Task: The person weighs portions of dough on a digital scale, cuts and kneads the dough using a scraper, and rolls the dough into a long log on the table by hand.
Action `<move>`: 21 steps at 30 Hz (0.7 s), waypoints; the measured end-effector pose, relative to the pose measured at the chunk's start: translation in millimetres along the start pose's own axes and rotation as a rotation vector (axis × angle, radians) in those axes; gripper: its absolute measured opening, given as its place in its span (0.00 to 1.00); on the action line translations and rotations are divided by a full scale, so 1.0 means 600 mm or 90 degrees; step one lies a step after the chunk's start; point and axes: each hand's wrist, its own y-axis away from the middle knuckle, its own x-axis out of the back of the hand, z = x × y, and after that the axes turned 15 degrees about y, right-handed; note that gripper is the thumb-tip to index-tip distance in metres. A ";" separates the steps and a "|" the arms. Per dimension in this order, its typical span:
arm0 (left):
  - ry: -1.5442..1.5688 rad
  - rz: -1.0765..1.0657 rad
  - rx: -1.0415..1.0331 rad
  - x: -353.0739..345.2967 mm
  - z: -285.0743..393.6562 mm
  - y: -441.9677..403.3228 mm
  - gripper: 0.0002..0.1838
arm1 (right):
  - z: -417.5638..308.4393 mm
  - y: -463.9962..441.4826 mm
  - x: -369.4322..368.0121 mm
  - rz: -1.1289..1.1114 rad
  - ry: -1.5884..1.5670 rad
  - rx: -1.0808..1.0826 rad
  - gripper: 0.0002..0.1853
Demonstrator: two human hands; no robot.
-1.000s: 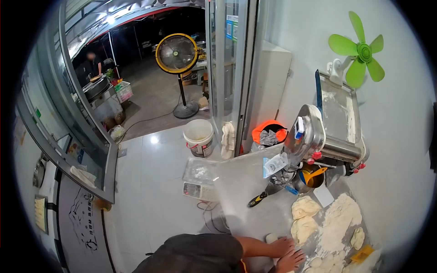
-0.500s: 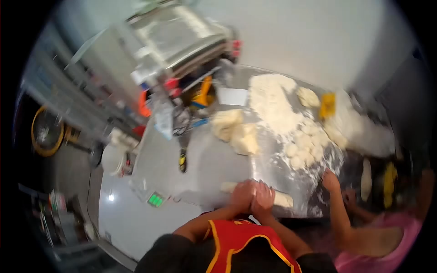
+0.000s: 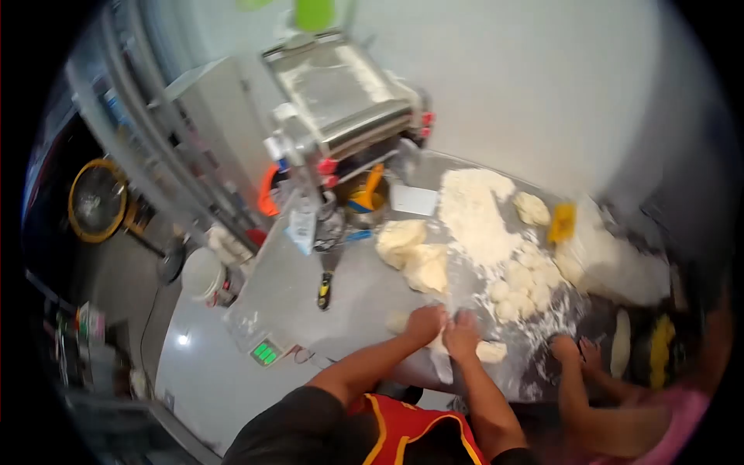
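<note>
A pale dough roll (image 3: 491,353) lies near the front edge of the metal table, its middle covered by my hands. My left hand (image 3: 426,324) is closed over the roll's left part, with the faint left end showing beyond it. Just to the right, my right hand (image 3: 463,337) presses on the roll, fingers bent down around it. A narrow gap separates the two hands. Within it a whitish strip (image 3: 442,364) runs toward the table edge; I cannot make out what it is. Two larger dough lumps (image 3: 425,267) sit beyond my hands.
Flour (image 3: 477,209) and several small dough pieces (image 3: 527,287) cover the right side. A co-worker's hands (image 3: 573,351) are at the right. A yellow-black scraper (image 3: 325,291), a scale display (image 3: 265,353) and a roller machine (image 3: 341,101) stand left and behind.
My hands, pressed together before, are now slightly apart on the dough roll. The view has shifted, so the table sits lower. The co-worker's hands are closer together.
</note>
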 end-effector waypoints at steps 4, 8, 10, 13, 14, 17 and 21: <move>-0.115 -0.040 -0.120 0.063 0.111 0.091 0.11 | 0.072 0.142 0.048 0.100 -0.053 0.223 0.20; -0.069 0.009 -0.271 0.030 0.075 0.175 0.17 | 0.126 0.211 0.018 0.189 0.054 0.209 0.27; -0.097 0.007 -0.245 0.022 0.074 0.196 0.23 | 0.129 0.204 0.009 0.222 0.019 0.204 0.30; -0.143 -0.005 -0.176 0.028 0.097 0.149 0.26 | 0.122 0.144 0.000 0.110 0.080 0.109 0.32; -0.157 -0.035 -0.125 0.020 0.095 0.125 0.26 | 0.124 0.122 0.000 0.074 0.095 0.093 0.32; -0.184 0.003 -0.108 0.001 0.087 0.039 0.23 | 0.141 0.053 -0.011 0.109 0.094 0.059 0.31; -0.165 -0.001 -0.136 -0.006 0.068 -0.022 0.14 | 0.144 0.003 -0.001 0.106 0.070 -0.002 0.29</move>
